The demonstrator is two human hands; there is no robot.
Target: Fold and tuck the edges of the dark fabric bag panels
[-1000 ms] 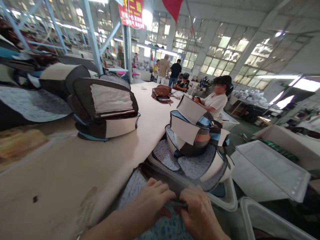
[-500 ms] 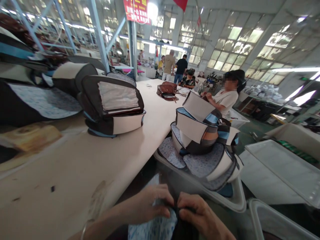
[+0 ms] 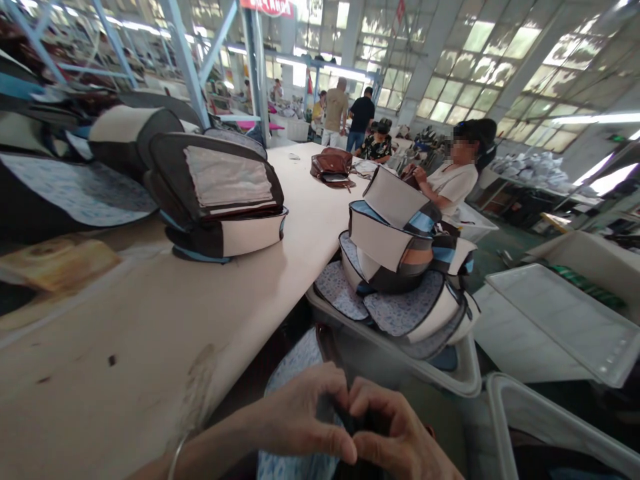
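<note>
Pinching the edge of a bag (image 3: 293, 380)

My left hand (image 3: 300, 413) and right hand (image 3: 395, 433) are closed tight on its dark edge, close in front of me, just right of the tabletop (image 3: 150, 320); stacked bags (image 3: 390, 227) fill a bin (image 3: 440, 377) further off.

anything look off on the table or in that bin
The cream table top has a dark spot and a grey scuff beside the left hand. The stack of grey-and-beige padded seat covers in the white plastic bin is piled high and leans.
</note>
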